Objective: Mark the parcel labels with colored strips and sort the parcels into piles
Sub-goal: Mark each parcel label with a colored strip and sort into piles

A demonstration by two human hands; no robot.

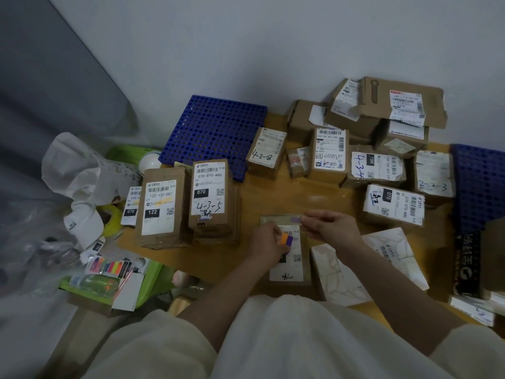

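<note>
one wooden table (273,192) is seen, with two blue perforated boards (216,129) on it. two piles of flat parcels (188,203) are stacked at left; about ten boxes (382,149) are heaped at right. one labelled parcel (289,258) lies under both hands. orange and purple strips (287,239) are pinched by the left hand (266,242). one purple strip (296,220) is pinched by the right hand (332,225), just above the parcel's far edge.

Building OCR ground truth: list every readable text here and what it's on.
"122-122-C07", "122": left stack's top parcel
"070-070-A80", "070", handwritten "4-3-5": next stack's top parcel
"4-2-8": small box
"070-070-A80", "070": sideways box
"070": half-hidden label
Others, including the parcel under the hands: too blurred.
</note>
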